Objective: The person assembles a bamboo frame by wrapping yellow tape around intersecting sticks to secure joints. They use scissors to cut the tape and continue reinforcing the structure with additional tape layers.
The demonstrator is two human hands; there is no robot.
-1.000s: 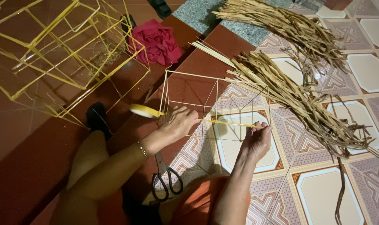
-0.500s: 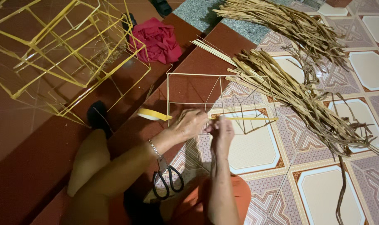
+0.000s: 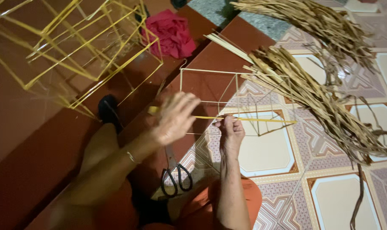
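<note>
A finished yellow stick frame is seen resting on the dark red step at upper left, with a crumpled red cloth lying just beside its right edge. Black-handled scissors are laid on the patterned tiled floor, blades pointing away from the camera. Two heaps of dried brown leaf strips are spread across the tiles at right, a few pale splints jutting from the nearer heap.
</note>
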